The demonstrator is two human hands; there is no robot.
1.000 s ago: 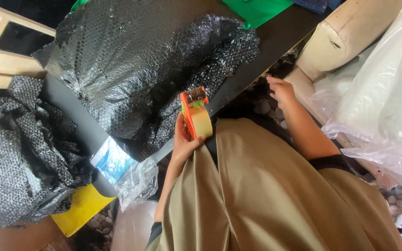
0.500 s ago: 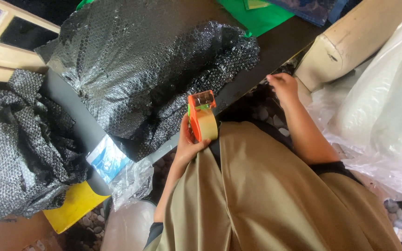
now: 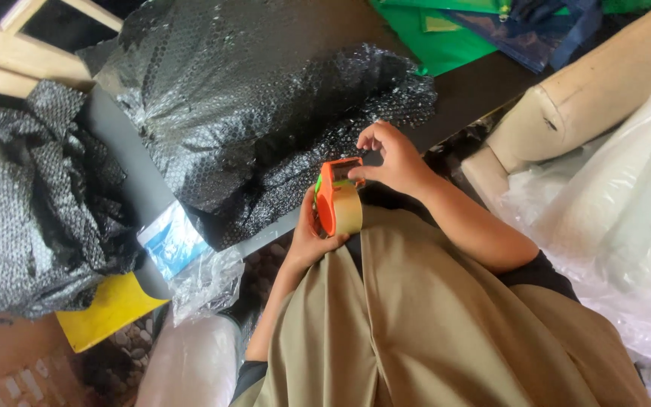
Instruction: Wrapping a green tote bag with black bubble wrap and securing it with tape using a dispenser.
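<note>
My left hand (image 3: 307,237) grips an orange tape dispenser (image 3: 334,200) loaded with a tan tape roll, held upright just above my lap. My right hand (image 3: 389,157) rests its fingertips on the dispenser's top front end, thumb and forefinger pinching there. Right behind the dispenser, a large bundle wrapped in black bubble wrap (image 3: 250,98) lies on a dark table (image 3: 476,87).
More crumpled black bubble wrap (image 3: 32,203) lies at the left. A blue packet in clear plastic (image 3: 175,245) and a yellow sheet (image 3: 107,309) sit at the table's near edge. Green and blue cloth (image 3: 446,34) lies far back. A beige cushion (image 3: 604,90) and clear plastic bags (image 3: 627,218) fill the right.
My right hand has moved left from the table's edge onto the top of the tape dispenser. The dispenser has shifted slightly to the right in my left hand.
</note>
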